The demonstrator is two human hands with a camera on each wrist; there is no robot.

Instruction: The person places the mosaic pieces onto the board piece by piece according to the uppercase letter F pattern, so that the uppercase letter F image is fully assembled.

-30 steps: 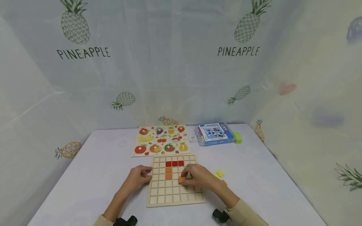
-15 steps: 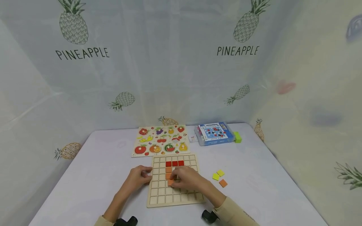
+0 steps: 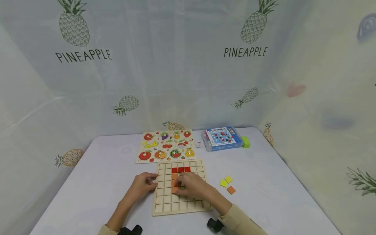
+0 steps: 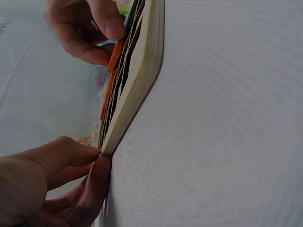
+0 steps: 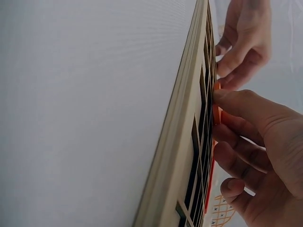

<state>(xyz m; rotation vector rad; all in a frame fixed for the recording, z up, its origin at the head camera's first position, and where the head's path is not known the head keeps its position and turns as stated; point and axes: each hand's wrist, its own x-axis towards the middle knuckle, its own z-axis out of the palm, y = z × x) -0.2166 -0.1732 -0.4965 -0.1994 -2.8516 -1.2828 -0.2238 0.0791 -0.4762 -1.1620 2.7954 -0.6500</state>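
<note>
An orange tile point(image 3: 174, 190), at the foot of a short orange column on the wooden board point(image 3: 167, 207), is pinched between thumb and finger of the right hand point(image 3: 191, 185). Seating it seems the step in hand; next calls for pressing it flat, then release. The left hand point(image 3: 142, 185), thumb and forefinger apart, touches the board's left edge. Loose yellow tiles point(image 3: 223, 183) lie to the right.

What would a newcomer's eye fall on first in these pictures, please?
Probably the red tiles and orange tiles on the wooden board, where the right hand pinches the nearest orange one and the left hand touches the left edge. Just behind lies the colourful fruit puzzle; large pineapples stand out on the curtain beyond.
</note>
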